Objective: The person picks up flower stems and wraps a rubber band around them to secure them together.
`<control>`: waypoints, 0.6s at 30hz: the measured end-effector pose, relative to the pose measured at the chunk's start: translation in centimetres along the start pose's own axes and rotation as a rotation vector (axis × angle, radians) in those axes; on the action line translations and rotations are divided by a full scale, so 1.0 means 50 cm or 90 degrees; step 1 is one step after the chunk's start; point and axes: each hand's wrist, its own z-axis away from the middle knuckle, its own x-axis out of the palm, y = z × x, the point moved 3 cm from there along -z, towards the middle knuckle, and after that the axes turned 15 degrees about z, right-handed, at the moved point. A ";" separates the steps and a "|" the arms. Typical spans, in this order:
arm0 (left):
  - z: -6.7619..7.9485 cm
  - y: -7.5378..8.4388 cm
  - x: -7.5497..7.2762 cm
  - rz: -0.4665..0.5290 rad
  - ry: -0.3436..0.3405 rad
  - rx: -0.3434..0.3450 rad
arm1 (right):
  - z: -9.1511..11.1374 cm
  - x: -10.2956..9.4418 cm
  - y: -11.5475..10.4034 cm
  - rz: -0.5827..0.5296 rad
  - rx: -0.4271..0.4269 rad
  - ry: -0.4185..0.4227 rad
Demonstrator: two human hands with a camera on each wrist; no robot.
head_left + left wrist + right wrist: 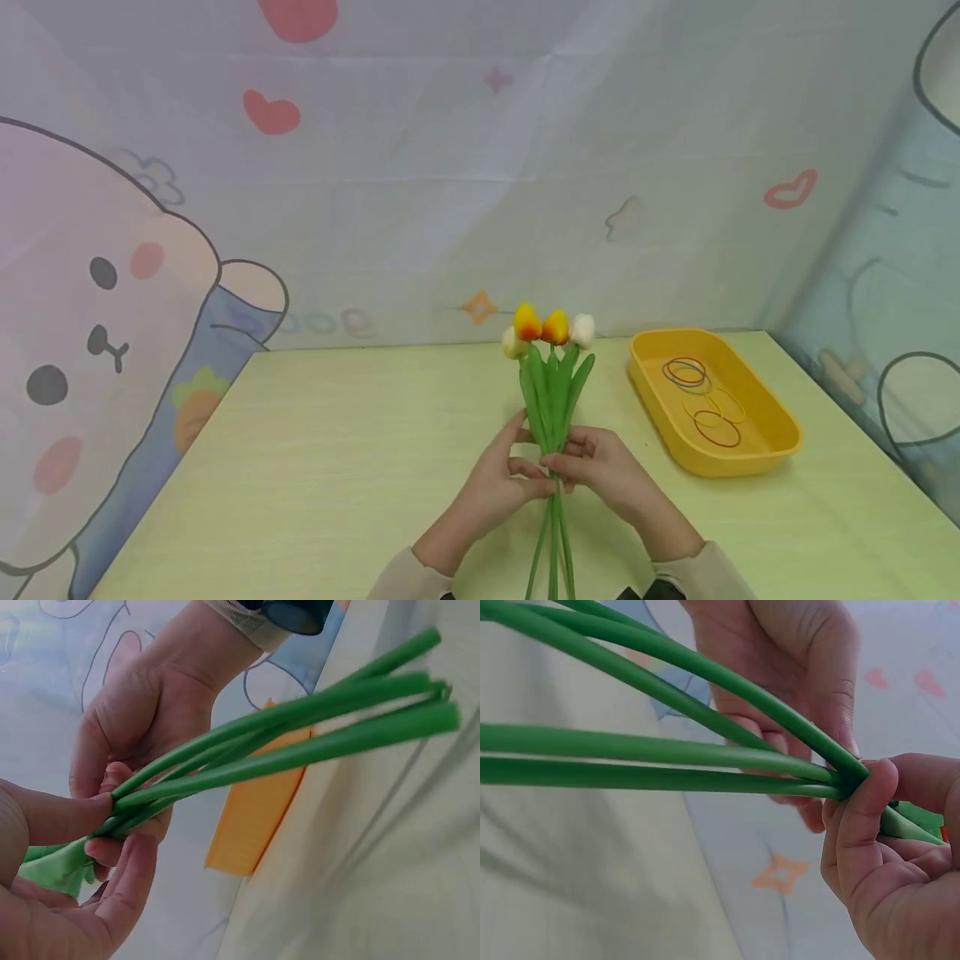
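Observation:
Both hands hold a bunch of tulips, two with yellow-orange heads (pixel 527 322) and two with whitish heads (pixel 582 331), upright in front of the body. My left hand (pixel 504 482) pinches the green stems (pixel 300 754) from the left, thumb across the front, just under the leaves (pixel 553 396). From the other side, my right hand (pixel 600 468) grips the bundle at nearly the same height, its thumb and fingertips right at the point where the stems cross. Below the hands the stems (pixel 660 754) fan apart; in the wrist views their cut ends hang above the table.
To the right on the pale table (pixel 360 467) stands a yellow tray (pixel 667 433). Several thin coloured rubber bands (pixel 717 428) lie inside it. A printed cloth backdrop (pixel 420 167) with hearts and a cartoon bear rises behind the table and along its sides.

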 end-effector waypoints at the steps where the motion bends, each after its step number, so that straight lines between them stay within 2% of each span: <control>1: 0.000 -0.002 0.002 0.010 -0.006 -0.006 | 0.001 -0.003 -0.003 0.001 -0.002 0.004; 7: 0.009 -0.017 0.022 0.066 -0.059 -0.028 | 0.004 -0.020 -0.016 -0.005 -0.023 0.029; 10: 0.013 -0.029 0.034 0.076 -0.078 -0.035 | 0.005 -0.026 -0.018 -0.005 -0.014 0.044; 14: 0.019 -0.040 0.049 0.072 -0.070 -0.028 | 0.004 -0.033 -0.016 -0.006 0.001 0.064; 18: 0.024 -0.043 0.061 0.060 -0.052 0.002 | 0.006 -0.040 -0.016 -0.023 0.012 0.081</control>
